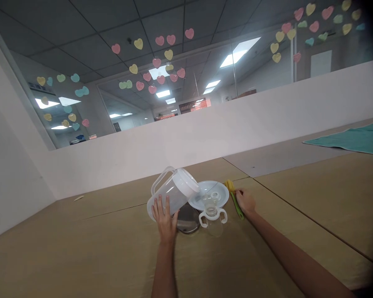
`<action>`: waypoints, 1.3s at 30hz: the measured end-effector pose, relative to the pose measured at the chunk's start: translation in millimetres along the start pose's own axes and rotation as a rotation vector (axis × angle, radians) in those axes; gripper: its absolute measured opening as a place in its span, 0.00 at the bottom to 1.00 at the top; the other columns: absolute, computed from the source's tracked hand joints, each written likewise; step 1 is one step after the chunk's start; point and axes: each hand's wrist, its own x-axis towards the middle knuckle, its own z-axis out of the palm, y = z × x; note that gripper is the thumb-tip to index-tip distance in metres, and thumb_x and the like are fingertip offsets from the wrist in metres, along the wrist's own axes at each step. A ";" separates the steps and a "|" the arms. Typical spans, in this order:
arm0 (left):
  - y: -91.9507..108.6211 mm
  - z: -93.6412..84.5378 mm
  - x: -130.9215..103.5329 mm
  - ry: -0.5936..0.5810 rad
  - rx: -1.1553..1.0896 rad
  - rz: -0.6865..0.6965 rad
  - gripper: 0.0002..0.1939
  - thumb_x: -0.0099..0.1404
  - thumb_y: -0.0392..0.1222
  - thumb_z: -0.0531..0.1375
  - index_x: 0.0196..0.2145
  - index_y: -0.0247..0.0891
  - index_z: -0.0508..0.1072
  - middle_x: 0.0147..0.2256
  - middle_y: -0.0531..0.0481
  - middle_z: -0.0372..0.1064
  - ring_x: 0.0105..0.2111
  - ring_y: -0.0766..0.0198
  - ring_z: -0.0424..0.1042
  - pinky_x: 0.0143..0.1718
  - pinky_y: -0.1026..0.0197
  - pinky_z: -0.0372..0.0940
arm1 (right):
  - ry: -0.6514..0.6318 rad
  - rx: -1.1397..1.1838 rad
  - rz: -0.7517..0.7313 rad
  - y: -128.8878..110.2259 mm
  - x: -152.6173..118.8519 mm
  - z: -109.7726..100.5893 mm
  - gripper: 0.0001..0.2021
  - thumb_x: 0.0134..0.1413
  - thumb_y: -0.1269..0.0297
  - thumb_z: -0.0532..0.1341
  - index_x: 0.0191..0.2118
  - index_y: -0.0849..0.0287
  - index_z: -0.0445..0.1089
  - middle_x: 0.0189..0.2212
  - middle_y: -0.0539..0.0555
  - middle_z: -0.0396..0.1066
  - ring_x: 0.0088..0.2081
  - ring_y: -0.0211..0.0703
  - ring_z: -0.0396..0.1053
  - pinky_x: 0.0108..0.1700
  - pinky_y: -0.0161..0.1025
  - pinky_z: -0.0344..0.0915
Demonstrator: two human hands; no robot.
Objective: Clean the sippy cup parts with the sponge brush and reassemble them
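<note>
My left hand [164,219] is around the side of a clear plastic pitcher [172,198], fingers spread on its wall and thumb at the right. The pitcher has a white lid and a handle, and it tilts to the right. Fingers of my right hand [246,200] pinch a brush [236,205] with a yellow head and a green handle. Between the hands stands a clear baby bottle [214,227] with a white two-handled ring. Behind it is a pale plate [196,202] with a small white ring-shaped piece [215,195] showing over it. A dark metal dish-like thing [188,219] lies beside the pitcher, partly hidden.
Everything stands on a wooden table [96,248] with seams between its boards. A teal cloth [354,138] lies at the far right. Near the left wall is a small pale scrap [78,198]. A low white wall [186,136] with glass above runs along the back.
</note>
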 end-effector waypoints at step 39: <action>-2.1 -13.6 8.0 0.193 -0.139 0.014 0.50 0.50 0.45 0.65 0.61 0.36 0.39 0.60 0.29 0.41 0.61 0.43 0.44 0.56 0.36 0.49 | -0.126 -0.058 0.079 -11.8 -4.6 -10.9 0.17 0.55 0.62 0.48 0.42 0.58 0.71 0.39 0.55 0.73 0.41 0.46 0.69 0.40 0.37 0.59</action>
